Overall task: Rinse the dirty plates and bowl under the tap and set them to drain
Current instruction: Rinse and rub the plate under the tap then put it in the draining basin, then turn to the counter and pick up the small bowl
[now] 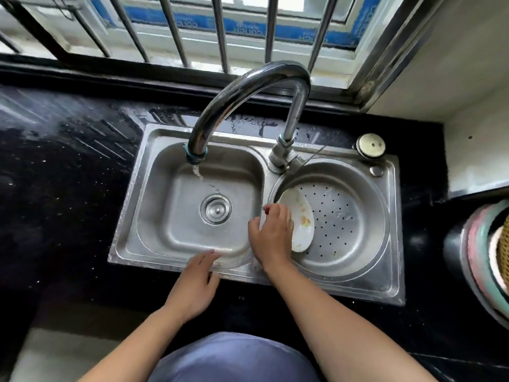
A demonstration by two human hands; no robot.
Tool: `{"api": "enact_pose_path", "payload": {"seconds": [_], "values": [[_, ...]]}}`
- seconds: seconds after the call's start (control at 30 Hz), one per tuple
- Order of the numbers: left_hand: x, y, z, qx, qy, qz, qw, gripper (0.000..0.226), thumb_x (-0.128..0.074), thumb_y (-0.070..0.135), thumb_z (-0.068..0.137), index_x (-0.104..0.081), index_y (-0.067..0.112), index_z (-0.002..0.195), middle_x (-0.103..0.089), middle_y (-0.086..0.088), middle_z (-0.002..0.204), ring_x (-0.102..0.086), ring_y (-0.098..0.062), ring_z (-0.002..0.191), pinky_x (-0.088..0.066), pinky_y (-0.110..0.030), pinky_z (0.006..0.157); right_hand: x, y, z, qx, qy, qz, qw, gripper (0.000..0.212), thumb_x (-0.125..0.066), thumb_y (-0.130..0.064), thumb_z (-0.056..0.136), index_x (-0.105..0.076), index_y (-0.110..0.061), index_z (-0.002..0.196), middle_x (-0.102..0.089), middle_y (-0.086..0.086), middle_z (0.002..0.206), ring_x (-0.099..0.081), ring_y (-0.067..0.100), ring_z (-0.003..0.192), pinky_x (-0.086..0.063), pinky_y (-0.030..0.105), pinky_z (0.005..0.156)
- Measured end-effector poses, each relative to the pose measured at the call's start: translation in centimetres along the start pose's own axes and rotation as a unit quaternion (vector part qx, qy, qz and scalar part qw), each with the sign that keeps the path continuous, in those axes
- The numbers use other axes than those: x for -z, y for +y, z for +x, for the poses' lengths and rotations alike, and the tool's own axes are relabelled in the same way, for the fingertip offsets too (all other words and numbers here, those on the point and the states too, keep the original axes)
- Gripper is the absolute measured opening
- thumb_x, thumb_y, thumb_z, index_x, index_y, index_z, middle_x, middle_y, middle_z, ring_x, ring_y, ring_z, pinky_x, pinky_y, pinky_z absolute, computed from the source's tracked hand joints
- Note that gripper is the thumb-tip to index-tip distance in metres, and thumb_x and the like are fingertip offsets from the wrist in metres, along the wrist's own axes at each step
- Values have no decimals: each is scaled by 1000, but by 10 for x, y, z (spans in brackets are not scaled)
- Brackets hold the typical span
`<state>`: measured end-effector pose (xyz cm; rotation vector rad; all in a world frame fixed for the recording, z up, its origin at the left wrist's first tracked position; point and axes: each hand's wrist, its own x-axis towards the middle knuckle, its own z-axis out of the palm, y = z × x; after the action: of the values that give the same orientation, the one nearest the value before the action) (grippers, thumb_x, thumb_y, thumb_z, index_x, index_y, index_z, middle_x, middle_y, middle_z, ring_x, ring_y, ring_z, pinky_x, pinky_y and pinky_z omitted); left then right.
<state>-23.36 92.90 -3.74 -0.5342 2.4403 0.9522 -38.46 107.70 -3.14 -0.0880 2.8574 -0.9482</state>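
Note:
A white plate [300, 216] smeared with orange food stands tilted on its edge against the left wall of the right basin [355, 216], which holds a perforated steel strainer. My right hand [271, 235] grips the plate's left rim over the divider between the basins. My left hand [195, 282] lies open with its fingers resting on the front rim of the left basin [170, 216]. The curved tap [242, 100] runs a thin stream of water into the left basin, near the drain [215, 209].
Black wet countertop [63, 175] surrounds the steel sink. A barred window [192, 26] stands behind it. At the right edge a stack of coloured bowls [484, 260] sits on the counter. A round cap [371, 145] sits at the sink's back right corner.

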Motion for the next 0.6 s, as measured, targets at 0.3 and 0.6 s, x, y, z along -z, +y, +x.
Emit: {"api": "enact_pose_path", "payload": {"seconds": [0.3,0.6], "values": [[51,-100,-97,192,129,-231,945,29,-61,2,93,-73,28,91,-78,9,87,-71,3,73,-45,0,66,-61,-95,-92,101,-445,12,890,21,-56,-29,87,-72,-20,97,-74,0,93,-66,19,86,-51,31,82],[14,-316,-268,393,115,-399,820,28,-49,-6,101,-72,4,88,-75,-26,94,-62,-26,73,-48,-22,60,-162,-202,-234,130,-576,-159,791,26,-56,-29,91,-77,-17,100,-80,5,101,-73,22,98,-56,34,92]]}}
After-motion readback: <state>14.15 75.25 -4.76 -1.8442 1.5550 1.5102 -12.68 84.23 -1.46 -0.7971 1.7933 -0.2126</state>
